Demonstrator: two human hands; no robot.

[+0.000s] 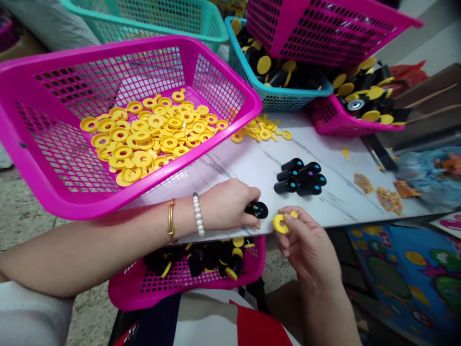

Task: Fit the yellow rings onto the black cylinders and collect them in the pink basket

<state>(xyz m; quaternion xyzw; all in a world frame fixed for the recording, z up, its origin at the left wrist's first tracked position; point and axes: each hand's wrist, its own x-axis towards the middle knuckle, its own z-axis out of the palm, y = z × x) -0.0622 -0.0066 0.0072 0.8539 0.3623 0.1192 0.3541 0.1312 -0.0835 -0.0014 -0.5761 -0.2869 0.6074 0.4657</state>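
Note:
My left hand (pixel 232 204) is closed around a small black cylinder (pixel 258 209), its round end with coloured dots turned to the right. Just right of it, my right hand (pixel 309 240) pinches a yellow plastic ring (pixel 281 224) with a small tab between thumb and fingers. A gap separates the ring from the cylinder. Beyond my hands, a cluster of similar black cylinders (pixel 300 178) stands on the white marbled table (pixel 237 168). Many more yellow rings (pixel 154 129) fill the bottom of a large pink basket (pixel 216 72) at the left.
Loose yellow rings (pixel 264 129) lie beside the large basket. A pink basket (pixel 124 288) below the table edge holds black and yellow pieces. Behind stand a blue basket (pixel 281 98), stacked pink baskets (pixel 345 122) and a teal basket (pixel 144 26). Small patterned pieces (pixel 389 199) lie at right.

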